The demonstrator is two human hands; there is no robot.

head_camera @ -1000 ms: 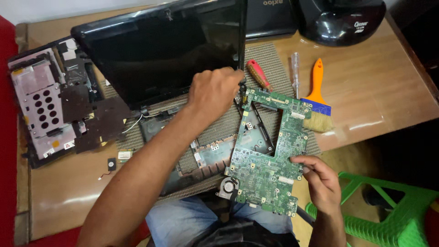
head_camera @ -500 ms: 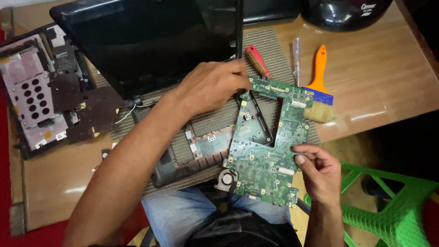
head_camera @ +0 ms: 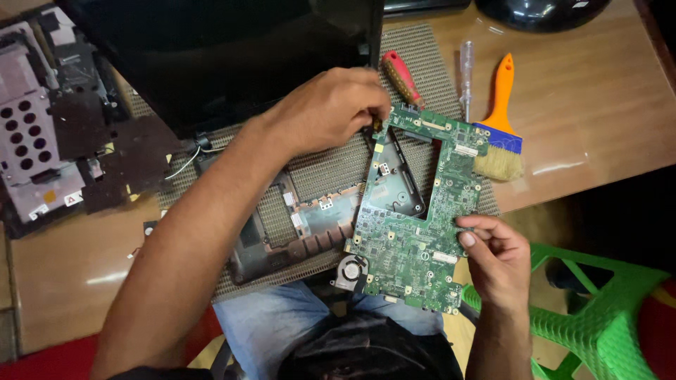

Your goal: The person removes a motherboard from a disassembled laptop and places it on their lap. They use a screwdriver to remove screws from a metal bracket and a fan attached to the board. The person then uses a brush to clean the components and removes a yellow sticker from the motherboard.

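A green laptop motherboard (head_camera: 422,225) is tilted above the open black laptop base (head_camera: 296,225). My right hand (head_camera: 496,257) pinches its right edge between thumb and fingers. My left hand (head_camera: 331,112) reaches across to the board's upper left corner, fingertips closed on that corner by the laptop hinge. A small round fan (head_camera: 350,269) hangs at the board's lower left. The dark laptop screen (head_camera: 211,56) stands open behind my left hand.
A red-handled screwdriver (head_camera: 400,76), a clear-handled screwdriver (head_camera: 465,74) and an orange-handled brush (head_camera: 501,119) lie on the wooden table (head_camera: 598,105). Removed laptop covers (head_camera: 49,134) sit at the left. A green plastic stool (head_camera: 598,317) stands at lower right.
The view has shifted up and closer. My left hand has stayed at the board's upper corner; my right hand keeps its hold on the right edge, with the board barely moved.
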